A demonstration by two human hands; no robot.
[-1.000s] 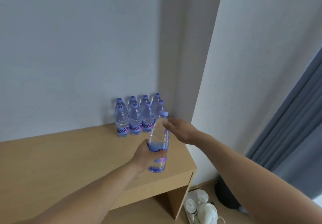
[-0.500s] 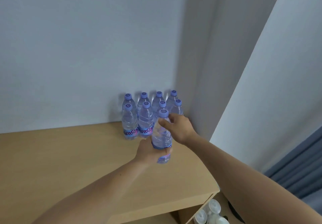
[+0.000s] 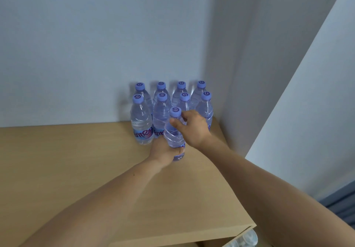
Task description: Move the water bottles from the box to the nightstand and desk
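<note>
Left hand (image 3: 163, 151) wraps bottle (image 3: 173, 137) low, frame centre, over desk (image 3: 96, 179); base contact unclear. Right hand (image 3: 194, 129) pinches neck under cap (image 3: 175, 111). Judged full: weighty, thin wall yields, ribs aid grip; hold mid-body. Eight bottles (image 3: 141, 119) behind, by wall (image 3: 96, 54).

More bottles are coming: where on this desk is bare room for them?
Bare: the light wooden desk top left of the eight clear purple-capped water bottles, along the wall, and its near part toward the front edge. Crowded: the back right corner, where those bottles stand in two rows and the left hand and right hand hold a ninth bottle before them.
</note>
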